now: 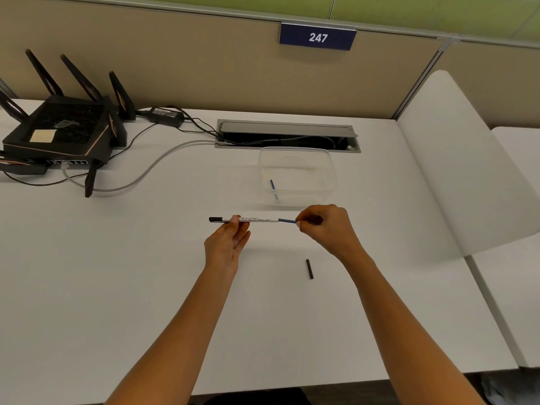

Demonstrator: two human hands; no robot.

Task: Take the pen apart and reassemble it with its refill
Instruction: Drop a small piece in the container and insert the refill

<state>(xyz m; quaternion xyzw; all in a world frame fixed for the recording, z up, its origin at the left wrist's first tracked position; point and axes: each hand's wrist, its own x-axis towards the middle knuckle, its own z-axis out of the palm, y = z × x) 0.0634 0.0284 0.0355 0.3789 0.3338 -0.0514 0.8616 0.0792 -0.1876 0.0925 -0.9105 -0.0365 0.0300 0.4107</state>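
My left hand (pixel 228 244) pinches a white pen barrel (pixel 257 220) with black print, held level above the white table; its black end points left. A blue refill (pixel 287 220) sticks out of the barrel's right end, and my right hand (pixel 324 229) grips its far end between the fingertips. A small dark part seems to sit inside those fingers, but I cannot tell what it is. A short black pen piece (pixel 308 269) lies on the table below my right hand.
A clear plastic container (pixel 298 176) holding another blue refill (pixel 273 185) stands just behind my hands. A black router (pixel 58 130) with antennas and cables sits far left. A cable slot (pixel 287 135) is at the back, a white divider (pixel 455 171) to the right.
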